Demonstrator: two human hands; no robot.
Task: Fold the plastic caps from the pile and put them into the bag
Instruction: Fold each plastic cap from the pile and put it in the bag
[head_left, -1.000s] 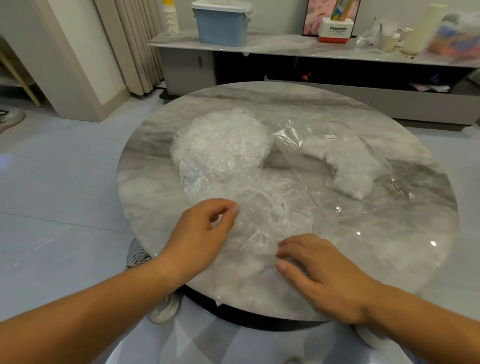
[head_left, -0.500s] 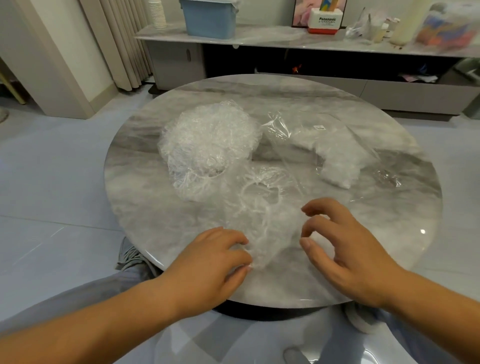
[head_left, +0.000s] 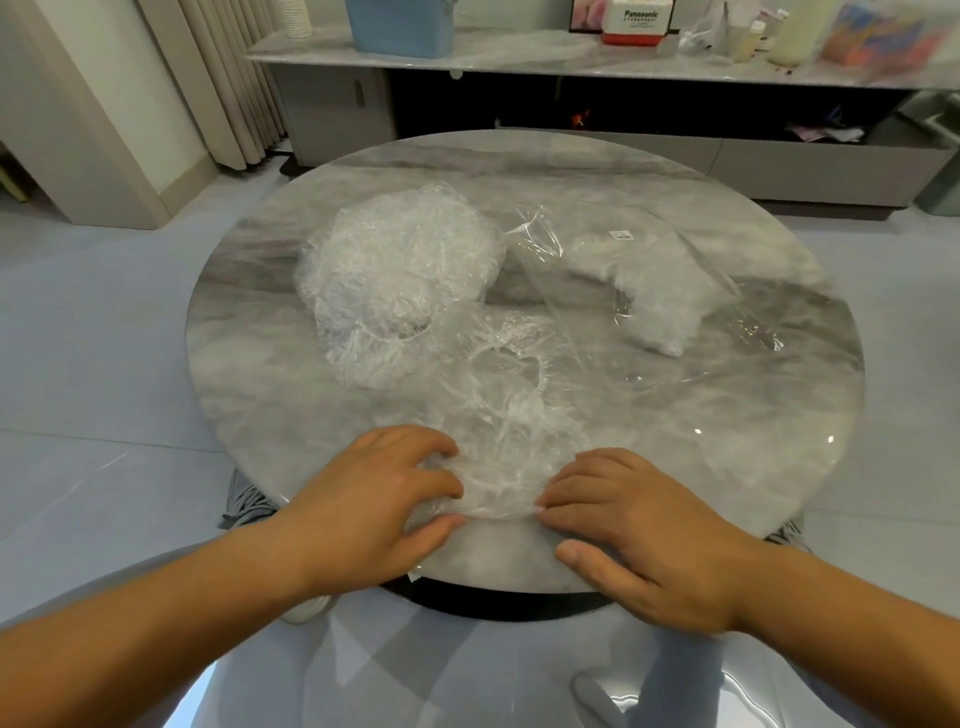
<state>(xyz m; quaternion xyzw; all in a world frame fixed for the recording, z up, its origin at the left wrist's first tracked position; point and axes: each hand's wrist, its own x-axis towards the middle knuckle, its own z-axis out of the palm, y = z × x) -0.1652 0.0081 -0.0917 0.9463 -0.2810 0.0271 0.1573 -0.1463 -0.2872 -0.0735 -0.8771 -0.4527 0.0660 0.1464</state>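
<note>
Round bench (head_left: 701, 467) in view: glossy grey-white marble with cloudy veins, on a dark ring base over a pale tiled floor (head_left: 104, 364). Behind it a long low sideboard (head_left: 519, 57), also marble-topped, carries a blue tub (head_left: 400, 26) and a red-and-white box (head_left: 636, 23). Pleated curtains (head_left: 223, 78) hang far left.

Back left on the bench sits the pile of caps (head_left: 400, 270), a frothy, crinkled mound of clear-white film. To its right lies the bag (head_left: 582, 291), smooth glossy plastic with a small white label, and a wad of caps shows through it.

At the near edge is one cap (head_left: 498, 415), thin and see-through with a ruffled rim, stretching from mid-bench down to the hands. The left hand (head_left: 374, 499) has its fingers bent over the near-left corner, with film bunched between fingers and thumb. The right hand (head_left: 639, 530) lies flat, its fingertips pressing the near-right edge down and its thumb on bare marble. The hands are apart, with a strip of cap between them.
</note>
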